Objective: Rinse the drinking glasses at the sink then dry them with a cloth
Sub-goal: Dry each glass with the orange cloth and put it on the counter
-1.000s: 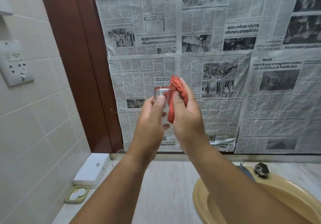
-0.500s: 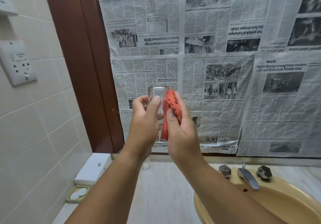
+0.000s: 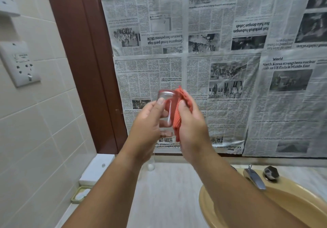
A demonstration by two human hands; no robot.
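1. The drying step is judged to be in hand: a clear drinking glass [image 3: 166,109] is held up in the air, above the sink [image 3: 205,197] and to its left, well apart from the basin.
2. The glass is gripped by the left hand [image 3: 146,121]. The thumb is laid along the near wall and the fingers are curled round the far side.
3. An orange cloth [image 3: 178,116] is pinched by the right hand [image 3: 192,127] and pressed against the right wall of the glass.
4. For the next move, the glass would probably need to be turned in the left hand while the cloth is drawn round the wall, and the cloth then pushed inside. A firm but gentle hold is called for, since a rinsed glass is likely to be slick.
5. The glass is smooth, thin-walled and straight-sided. Which end is uppermost cannot be told through the blur, nor whether drops remain.
6. The cloth is soft and ribbed, and is bunched into long folds.
7. The sink is rounded, glossy and mustard-coloured, probably ceramic. A polished metal tap [image 3: 254,178] is set at its back edge.
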